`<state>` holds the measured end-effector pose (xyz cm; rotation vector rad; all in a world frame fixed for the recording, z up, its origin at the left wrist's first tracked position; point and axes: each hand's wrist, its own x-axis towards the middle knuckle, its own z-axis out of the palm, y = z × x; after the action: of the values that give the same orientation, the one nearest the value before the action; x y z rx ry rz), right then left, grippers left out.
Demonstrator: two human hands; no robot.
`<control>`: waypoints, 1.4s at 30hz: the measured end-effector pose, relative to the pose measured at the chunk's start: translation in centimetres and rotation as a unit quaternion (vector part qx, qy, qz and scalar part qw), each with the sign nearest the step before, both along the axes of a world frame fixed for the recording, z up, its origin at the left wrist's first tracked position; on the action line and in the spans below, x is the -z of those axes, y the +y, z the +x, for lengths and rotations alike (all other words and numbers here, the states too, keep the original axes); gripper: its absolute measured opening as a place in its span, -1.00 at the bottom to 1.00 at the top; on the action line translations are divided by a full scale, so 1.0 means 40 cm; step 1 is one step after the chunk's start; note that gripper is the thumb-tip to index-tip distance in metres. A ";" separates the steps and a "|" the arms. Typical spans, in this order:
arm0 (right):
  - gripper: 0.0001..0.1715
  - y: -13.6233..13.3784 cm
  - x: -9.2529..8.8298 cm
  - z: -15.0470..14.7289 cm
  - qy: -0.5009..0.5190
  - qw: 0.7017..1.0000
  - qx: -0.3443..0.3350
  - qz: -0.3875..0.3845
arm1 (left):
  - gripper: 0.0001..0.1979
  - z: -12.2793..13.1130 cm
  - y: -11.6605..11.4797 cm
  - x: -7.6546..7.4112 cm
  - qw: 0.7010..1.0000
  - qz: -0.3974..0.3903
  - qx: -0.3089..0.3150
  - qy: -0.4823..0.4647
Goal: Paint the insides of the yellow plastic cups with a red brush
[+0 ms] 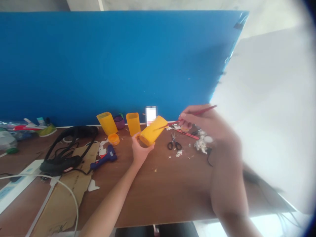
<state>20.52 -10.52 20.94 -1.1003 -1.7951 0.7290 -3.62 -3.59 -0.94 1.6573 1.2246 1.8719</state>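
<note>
A yellow cup [155, 129] is tilted in my left hand [142, 148], whose fingers wrap round its lower end. My right hand [197, 120] pinches a thin red paintbrush [201, 110]. The brush's tip end lies across the side of the yellow cup. Behind my left hand, two more yellow cups stand by the blue panel, a left one [107, 123] and a nearer one [133, 124]. A small orange paint jar [114, 139] sits in front of them. Scissors [174, 142] lie on the table below the brush.
A blue glue gun [105, 158] lies on cardboard [74, 184] at left, beside a black strapped headset [61, 161]. White scraps [201, 144] and red sticks [187, 133] lie at right. A purple container [119, 121] stands by the blue panel [118, 65]. A white cable [71, 192] curves at front left.
</note>
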 end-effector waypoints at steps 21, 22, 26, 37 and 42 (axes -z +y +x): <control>-0.58 0.101 0.062 -0.011 -0.016 0.984 0.135 0.112 | -0.48 0.016 0.004 -0.031 0.836 -0.255 0.296 -0.385; -0.63 0.108 0.067 -0.017 -0.031 0.984 0.127 0.118 | -0.46 0.014 0.003 -0.032 0.834 -0.255 0.305 -0.382; -0.75 0.114 0.075 -0.042 -0.123 0.974 0.096 0.163 | -0.37 0.012 0.005 -0.030 0.841 -0.257 0.305 -0.365; -0.77 0.116 0.066 -0.038 -0.097 0.967 0.121 0.201 | -0.46 0.020 0.013 -0.008 0.884 -0.227 0.278 -0.299; -0.79 0.087 0.047 -0.016 -0.069 0.966 0.161 0.192 | -0.36 0.023 0.019 0.008 0.904 -0.201 0.255 -0.278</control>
<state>19.88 -7.06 19.05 -1.1575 -1.7187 0.1046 -2.71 -2.85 -1.26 0.9883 0.7658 1.4773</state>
